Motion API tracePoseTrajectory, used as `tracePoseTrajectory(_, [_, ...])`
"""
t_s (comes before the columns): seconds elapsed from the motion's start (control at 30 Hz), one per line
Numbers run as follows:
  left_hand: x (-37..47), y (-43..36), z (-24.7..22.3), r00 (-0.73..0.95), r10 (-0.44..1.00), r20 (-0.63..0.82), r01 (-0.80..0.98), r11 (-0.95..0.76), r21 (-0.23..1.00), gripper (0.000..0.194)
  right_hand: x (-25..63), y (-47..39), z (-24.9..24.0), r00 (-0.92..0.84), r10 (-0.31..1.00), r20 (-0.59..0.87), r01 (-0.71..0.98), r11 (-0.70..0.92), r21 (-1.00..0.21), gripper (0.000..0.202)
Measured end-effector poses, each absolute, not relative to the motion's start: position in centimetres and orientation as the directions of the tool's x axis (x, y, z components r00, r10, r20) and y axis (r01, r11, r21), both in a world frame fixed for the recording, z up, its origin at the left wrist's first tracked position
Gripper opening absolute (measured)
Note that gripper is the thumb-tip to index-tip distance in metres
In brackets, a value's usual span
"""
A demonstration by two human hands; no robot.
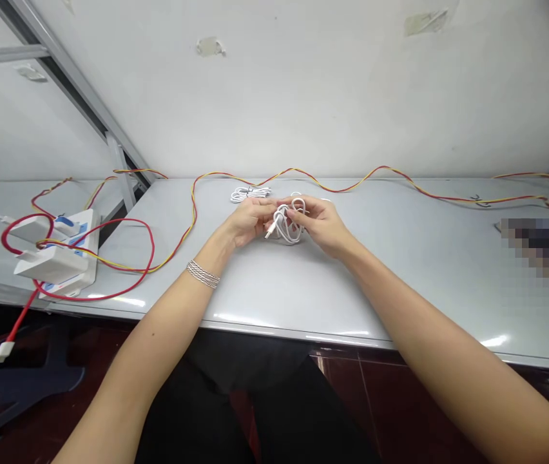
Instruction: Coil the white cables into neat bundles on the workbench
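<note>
Between both hands is a loosely looped white USB cable, its plug pointing down and left. My left hand has its fingers closed around the left side of the loops, near the plug. From the other side my right hand pinches the loops between thumb and fingers. Just behind my left hand lies a second white cable, coiled flat and bound with a dark tie. Part of the held cable is hidden behind my fingers.
On the left, a white power strip carries white adapters and a red cable. A red and yellow wire runs along the back of the grey table. A blurred-out object lies at right.
</note>
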State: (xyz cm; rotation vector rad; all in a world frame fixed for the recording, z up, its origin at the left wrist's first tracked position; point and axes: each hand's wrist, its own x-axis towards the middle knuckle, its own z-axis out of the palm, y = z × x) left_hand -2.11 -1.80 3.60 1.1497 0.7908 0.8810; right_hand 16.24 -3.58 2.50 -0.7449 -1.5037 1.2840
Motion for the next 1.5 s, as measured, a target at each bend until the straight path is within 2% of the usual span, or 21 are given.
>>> tracePoseTrajectory(0.13, [-1.9, -1.8, 3.7, 0.419, 0.906, -0.065, -0.191, 0.158, 0.969, 0.025, 16.2, -3.6, 2.4, -0.338, 0.911, 0.236, -0.148, 0.196, -0.969, 0.047])
tracePoseTrajectory(0.3, [-1.9, -1.3, 3.2, 0.282, 0.959, -0.014, -0.199, 0.073, 0.977, 0.023, 16.2, -3.5, 2.2, -0.324, 0.920, 0.222, -0.123, 0.191, -0.974, 0.048])
tracePoseTrajectory(0.43, [-2.0, -0.7, 2.6, 0.165, 0.986, 0.026, -0.211, 0.009, 0.977, 0.021, 16.0, -3.4, 2.0, -0.296, 0.938, 0.182, -0.164, 0.138, -0.977, 0.047])
tracePoseTrajectory(0.53, [-1.9, -0.4, 2.3, 0.065, 0.996, 0.063, -0.183, -0.050, 0.982, 0.020, 16.0, -3.3, 2.1, -0.207, 0.973, 0.104, -0.235, 0.054, -0.971, 0.044])
tracePoseTrajectory(0.67, [-1.6, -0.5, 2.3, 0.017, 0.995, 0.102, -0.172, -0.098, 0.980, 0.023, 16.1, -3.2, 2.5, -0.099, 0.994, -0.035, -0.318, -0.065, -0.946, 0.039])
tracePoseTrajectory(0.9, [-1.2, -0.9, 2.8, -0.040, 0.999, -0.002, -0.200, -0.006, 0.980, 0.032, 16.4, -2.6, 2.1, 0.066, 0.995, -0.071, -0.261, -0.051, -0.964, 0.036])
tracePoseTrajectory(1.13, [-0.7, -1.6, 3.2, 0.044, 0.995, -0.086, -0.105, 0.090, 0.990, 0.025, 16.0, -3.0, 2.4, 0.028, 0.997, -0.065, -0.240, -0.057, -0.969, 0.037])
tracePoseTrajectory(1.37, [-1.0, -1.9, 2.2, 0.396, 0.918, -0.009, -0.028, 0.022, 0.999, 0.048, 15.8, -3.1, 2.4, -0.006, 0.997, -0.075, -0.270, -0.074, -0.960, 0.028])
tracePoseTrajectory(1.5, [-1.2, -1.7, 1.7, 0.393, 0.919, 0.001, -0.030, 0.011, 0.999, 0.052, 15.9, -2.8, 1.9, -0.042, 0.999, -0.032, -0.230, -0.041, -0.972, 0.031])
